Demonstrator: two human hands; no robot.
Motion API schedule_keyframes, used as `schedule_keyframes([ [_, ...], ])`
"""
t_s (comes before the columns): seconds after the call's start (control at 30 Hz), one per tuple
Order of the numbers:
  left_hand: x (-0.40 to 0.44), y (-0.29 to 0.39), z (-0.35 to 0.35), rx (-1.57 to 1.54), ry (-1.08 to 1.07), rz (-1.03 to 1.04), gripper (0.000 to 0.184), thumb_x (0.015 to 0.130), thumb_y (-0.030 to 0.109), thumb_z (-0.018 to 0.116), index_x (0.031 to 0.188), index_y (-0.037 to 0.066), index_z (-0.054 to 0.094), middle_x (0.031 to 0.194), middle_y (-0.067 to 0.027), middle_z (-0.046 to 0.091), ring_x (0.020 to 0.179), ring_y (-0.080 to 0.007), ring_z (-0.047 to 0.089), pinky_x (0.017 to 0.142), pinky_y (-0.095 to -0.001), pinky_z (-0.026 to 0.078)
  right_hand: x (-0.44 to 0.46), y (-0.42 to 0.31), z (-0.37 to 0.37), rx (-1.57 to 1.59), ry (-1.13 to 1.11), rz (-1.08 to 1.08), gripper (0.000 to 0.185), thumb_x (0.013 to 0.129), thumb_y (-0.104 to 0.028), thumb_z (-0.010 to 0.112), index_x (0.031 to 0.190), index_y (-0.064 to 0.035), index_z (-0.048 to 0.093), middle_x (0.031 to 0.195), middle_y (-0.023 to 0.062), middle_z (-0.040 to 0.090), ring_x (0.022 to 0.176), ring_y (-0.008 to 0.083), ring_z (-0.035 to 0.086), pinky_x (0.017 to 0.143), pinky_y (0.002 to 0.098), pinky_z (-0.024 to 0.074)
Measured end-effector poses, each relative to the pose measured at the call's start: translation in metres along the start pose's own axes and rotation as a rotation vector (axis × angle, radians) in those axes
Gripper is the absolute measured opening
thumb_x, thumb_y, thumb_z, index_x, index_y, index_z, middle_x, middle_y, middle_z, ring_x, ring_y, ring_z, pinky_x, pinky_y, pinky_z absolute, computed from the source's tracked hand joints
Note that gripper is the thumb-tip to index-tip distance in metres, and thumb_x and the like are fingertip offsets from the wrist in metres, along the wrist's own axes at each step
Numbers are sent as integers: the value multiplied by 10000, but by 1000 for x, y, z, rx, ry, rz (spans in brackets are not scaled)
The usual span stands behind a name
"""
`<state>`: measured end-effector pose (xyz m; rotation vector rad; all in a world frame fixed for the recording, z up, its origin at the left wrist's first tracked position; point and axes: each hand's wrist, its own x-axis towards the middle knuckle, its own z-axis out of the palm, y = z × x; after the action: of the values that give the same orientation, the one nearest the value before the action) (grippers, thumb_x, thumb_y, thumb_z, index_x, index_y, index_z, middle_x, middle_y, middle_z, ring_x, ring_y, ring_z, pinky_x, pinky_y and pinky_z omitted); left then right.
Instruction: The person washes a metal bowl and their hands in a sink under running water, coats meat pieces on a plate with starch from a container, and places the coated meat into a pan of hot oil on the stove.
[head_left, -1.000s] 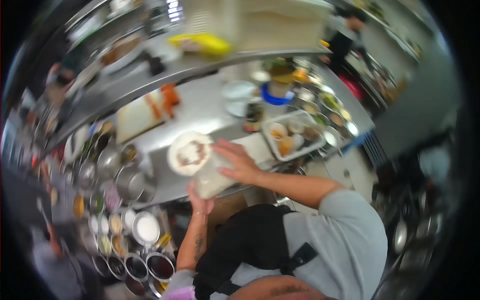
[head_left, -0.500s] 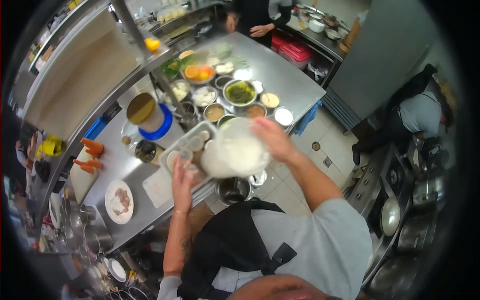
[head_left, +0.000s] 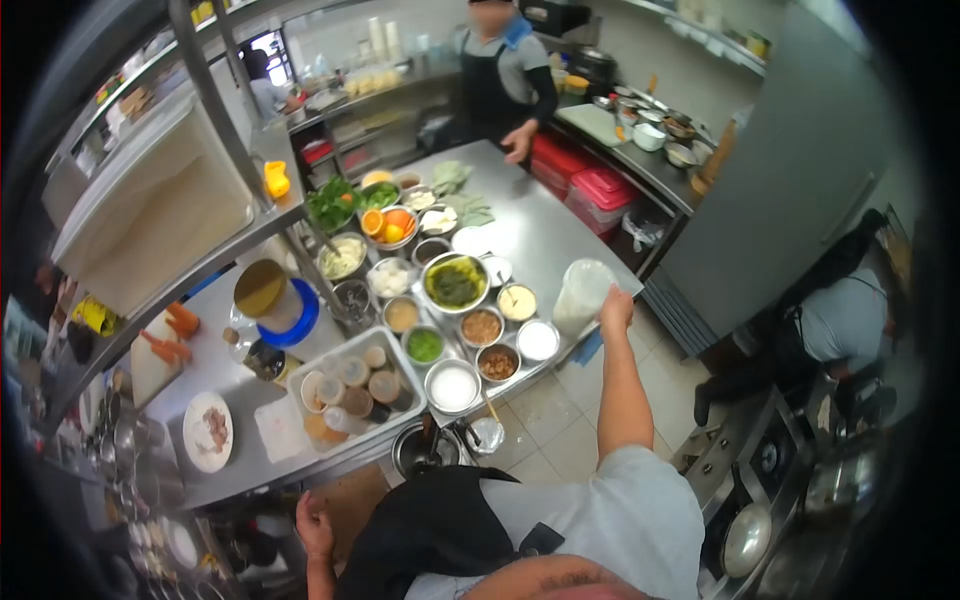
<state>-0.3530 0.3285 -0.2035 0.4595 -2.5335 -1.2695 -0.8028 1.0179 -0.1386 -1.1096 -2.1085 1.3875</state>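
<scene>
My right hand (head_left: 617, 310) grips a translucent plastic container (head_left: 582, 296) with whitish contents, at the right-hand corner of the steel table (head_left: 530, 225). Whether its base touches the tabletop I cannot tell. Down by my side, below the table edge, my left hand (head_left: 314, 526) has loosely bent fingers and holds nothing. Near the container are a bowl of white stuff (head_left: 539, 341), a bowl of pale yellow sauce (head_left: 517, 302) and a bowl of brown bits (head_left: 498, 363). A larger white-filled bowl (head_left: 453, 386) sits at the front edge.
A tray of lidded bottles (head_left: 408, 398) stands at the near edge, beside a plate of meat (head_left: 208, 432). A bowl of oranges (head_left: 390, 226) lies farther back. One co-worker (head_left: 500, 90) stands behind the table; another (head_left: 845, 310) bends at right near the stove (head_left: 765, 455).
My right hand has carried the container from above the bottle tray to the table's right corner. My left hand has dropped from the tray to my side. The view has tilted up.
</scene>
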Motion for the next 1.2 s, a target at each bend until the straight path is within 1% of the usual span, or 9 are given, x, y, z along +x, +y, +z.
schedule_keyframes([
  [0.17,-94,-74,-24,167,83,-391,491,859,-49,568,1346,12,581,1194,-175,669,1123,-300,652,971,-411,514,60,-40,106,428,-70,-23,435,1027,-321,573,910,83,686,879,222,730,636,308,715,605,409,595],
  [0.27,-165,-96,-45,460,-97,-712,448,886,51,589,1332,28,610,1225,-208,669,1194,-363,626,1035,-436,488,67,-72,144,882,-233,142,625,1016,-299,624,1452,64,361,1230,194,577,888,300,674,675,420,645],
  [0.3,-182,-107,-51,548,-178,-823,448,889,68,590,1335,35,612,1237,-208,665,1202,-366,621,1041,-437,484,38,-91,141,880,-233,151,625,1016,-299,624,1452,64,361,1230,194,577,888,300,674,675,420,645],
  [0.43,-255,-155,-61,564,-384,-1022,450,901,139,592,1344,66,623,1285,-208,648,1235,-379,601,1066,-439,470,-51,-113,136,604,-272,-340,513,1001,-298,653,1414,-40,493,1170,115,572,809,205,638,654,344,609],
  [0.5,-300,-183,-63,492,-412,-1056,452,907,175,593,1348,82,628,1309,-208,640,1251,-385,591,1079,-441,463,-96,-107,137,410,-250,-751,418,1004,-263,652,1368,-76,569,1115,54,599,775,102,593,612,268,561],
  [0.7,-422,-272,-55,350,-381,-953,465,925,282,597,1362,128,644,1381,-207,615,1301,-404,560,1117,-444,441,-433,-141,133,529,-929,-815,303,1031,-123,581,1311,-10,606,1096,51,636,927,116,611,763,261,538],
  [0.9,-349,-354,-114,34,-29,-1080,462,941,214,615,1361,22,615,1318,-212,665,1263,-327,619,1098,-402,462,-742,-107,267,19,-1547,-1055,252,928,-135,676,1175,-87,696,1173,139,673,1025,261,671,842,361,550],
  [0.97,-336,-360,-142,-48,78,-1020,433,950,192,611,1350,25,622,1282,-202,685,1222,-322,645,1066,-394,487,-805,-84,330,-111,-1477,-1404,272,903,-156,685,1168,-99,704,1198,155,671,1060,342,662,919,414,535],
  [1.2,-211,-314,-246,-206,241,-745,351,978,171,621,1287,9,657,1192,-179,730,1094,-307,709,956,-374,544,-951,-92,445,-294,-1245,-1654,346,860,-176,718,1205,-159,721,1167,125,681,1063,348,646,961,438,527],
])
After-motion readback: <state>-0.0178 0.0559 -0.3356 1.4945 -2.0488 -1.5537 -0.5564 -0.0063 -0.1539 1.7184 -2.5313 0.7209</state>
